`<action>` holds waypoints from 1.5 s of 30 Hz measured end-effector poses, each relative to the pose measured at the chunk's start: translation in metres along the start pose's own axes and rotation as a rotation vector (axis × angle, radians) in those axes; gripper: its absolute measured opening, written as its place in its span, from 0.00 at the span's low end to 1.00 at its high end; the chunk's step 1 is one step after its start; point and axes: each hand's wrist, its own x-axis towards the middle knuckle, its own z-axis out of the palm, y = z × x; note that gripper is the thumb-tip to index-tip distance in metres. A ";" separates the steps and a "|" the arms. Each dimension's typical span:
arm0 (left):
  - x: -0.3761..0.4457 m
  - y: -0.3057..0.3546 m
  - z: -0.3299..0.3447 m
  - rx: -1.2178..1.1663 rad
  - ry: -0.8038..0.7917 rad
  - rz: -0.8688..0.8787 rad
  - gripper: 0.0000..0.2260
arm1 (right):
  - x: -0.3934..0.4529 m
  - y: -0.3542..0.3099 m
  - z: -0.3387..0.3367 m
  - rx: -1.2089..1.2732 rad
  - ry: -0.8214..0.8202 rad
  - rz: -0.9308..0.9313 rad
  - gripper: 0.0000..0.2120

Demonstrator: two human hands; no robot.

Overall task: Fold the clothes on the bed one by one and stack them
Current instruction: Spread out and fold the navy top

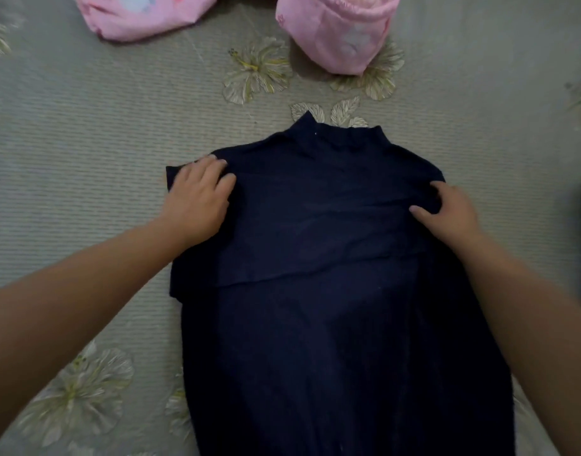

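While navy top [315,324] lies flat, sleeves folded in, left hand [198,199] presses its shoulder open-palmed; right hand [447,210] pinches the other edge; bed [85,159] bare beside.

Top [332,291] on bed [85,143]; two bundles [338,31] behind it.

Garment [332,291], centre: solid navy, no print. Bed cover [85,143]: beige-grey, ribbed, w/ pale cream-green flower motifs. Two bundles far: left [141,14] & right [338,31], both pink.
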 end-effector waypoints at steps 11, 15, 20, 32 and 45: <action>-0.056 0.125 0.023 -0.187 -0.463 -0.109 0.32 | -0.181 0.109 0.037 0.139 -0.034 0.448 0.35; -0.057 0.153 0.015 -0.184 -0.428 -0.137 0.32 | -0.213 0.137 0.044 0.176 -0.092 0.575 0.26; -0.058 0.200 0.011 -0.161 -0.462 -0.105 0.32 | -0.194 0.145 0.038 0.169 -0.143 0.586 0.01; -0.028 0.212 -0.006 -0.129 -0.420 -0.154 0.31 | -0.133 0.160 0.002 0.410 -0.207 0.630 0.10; -0.021 0.216 -0.007 -0.141 -0.531 -0.249 0.31 | -0.096 0.156 -0.088 0.623 0.512 0.134 0.25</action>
